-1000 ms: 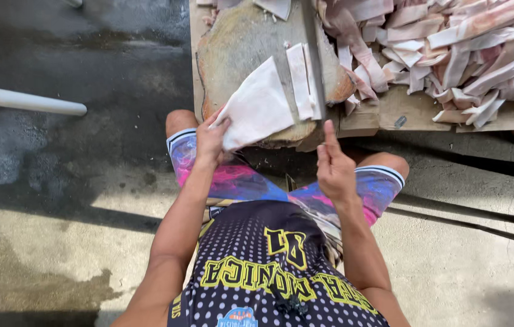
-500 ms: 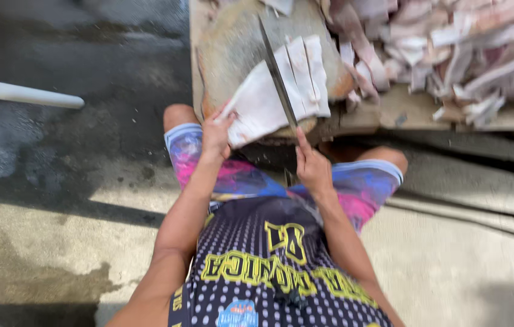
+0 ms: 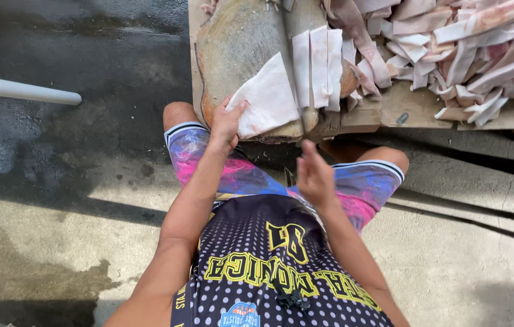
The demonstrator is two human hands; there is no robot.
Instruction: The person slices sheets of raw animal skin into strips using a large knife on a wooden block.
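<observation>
Low in the centre of the frame the right hand hangs with its grip apart and empty, above the person's colourful shorts. Just above and left, the left hand presses its fingers, not closed around anything, on a flat white slab of flesh lying on the worn round wooden block. Cut white strips lie beside it, and a pile of pinkish-white strips fills the wooden surface at upper right
</observation>
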